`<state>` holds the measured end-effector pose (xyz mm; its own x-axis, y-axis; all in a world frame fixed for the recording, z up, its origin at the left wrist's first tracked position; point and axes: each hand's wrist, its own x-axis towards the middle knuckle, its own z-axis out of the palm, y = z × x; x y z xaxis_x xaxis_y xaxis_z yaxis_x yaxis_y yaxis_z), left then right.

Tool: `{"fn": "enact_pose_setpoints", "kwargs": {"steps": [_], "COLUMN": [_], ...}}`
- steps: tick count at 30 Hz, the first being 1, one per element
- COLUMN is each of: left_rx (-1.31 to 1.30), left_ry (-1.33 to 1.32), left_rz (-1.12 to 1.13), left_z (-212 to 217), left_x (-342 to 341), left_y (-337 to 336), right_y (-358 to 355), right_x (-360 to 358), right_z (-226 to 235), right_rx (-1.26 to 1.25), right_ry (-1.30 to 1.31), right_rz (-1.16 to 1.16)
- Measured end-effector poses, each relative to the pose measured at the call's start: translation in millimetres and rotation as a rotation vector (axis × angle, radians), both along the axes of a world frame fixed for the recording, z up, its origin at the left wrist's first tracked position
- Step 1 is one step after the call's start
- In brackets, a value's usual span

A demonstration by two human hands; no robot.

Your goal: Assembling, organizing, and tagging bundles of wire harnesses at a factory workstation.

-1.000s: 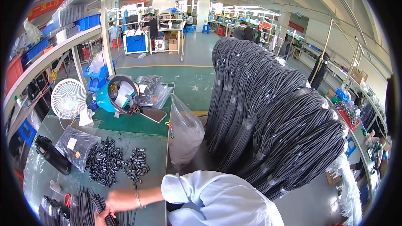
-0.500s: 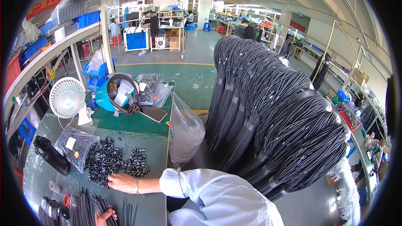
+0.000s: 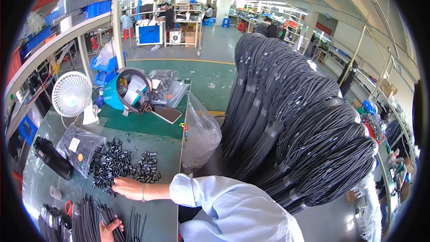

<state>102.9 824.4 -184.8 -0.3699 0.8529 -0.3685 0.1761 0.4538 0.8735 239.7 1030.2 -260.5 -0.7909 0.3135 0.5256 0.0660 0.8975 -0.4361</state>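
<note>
Right hand (image 3: 126,187) fingers spread flat, reaching into the pile of small black parts (image 3: 117,165) on the green table (image 3: 163,152); a second ago it lay at 7 o'clock by the cables. Left hand (image 3: 109,229) clenched on the black cable bundle (image 3: 92,222) at 7 o'clock, unchanged.

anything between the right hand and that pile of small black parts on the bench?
Nothing visible. The right hand is already at the near edge of the pile of small black parts, fingers on it. The left hand rests apart on the black cable bundle.
</note>
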Motion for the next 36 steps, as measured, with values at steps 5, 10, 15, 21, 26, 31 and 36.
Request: {"fn": "enact_pose_setpoints", "kwargs": {"steps": [5,10,15,21,26,31,36], "left_rx": [0.177,0.238,0.282,0.260,0.274,0.280,0.311], "left_ry": [-0.457,-0.527,-0.552,-0.564,-0.570,-0.559,-0.500], "left_rz": [0.198,0.065,0.052,0.066,0.057,0.024,0.034], "left_z": [-14,-15,-23,-16,-17,-17,-21], "left_x": [2,-2,-12,-9,-8,-8,-8], "left_y": [6,8,4,1,1,1,-1], "right_y": [2,5,-14,-25,-40,-39,-73], "right_x": [10,18,17,18,15,13,21], "right_z": [9,21,47,48,49,45,72], "right_rx": [-0.136,-0.132,-0.259,-1.467,-1.502,-1.217,-0.043], "right_ry": [0.001,-0.102,0.012,0.061,-0.072,-0.160,-0.178], "right_rz": [0.073,0.112,0.078,0.268,0.334,0.381,0.251]}}
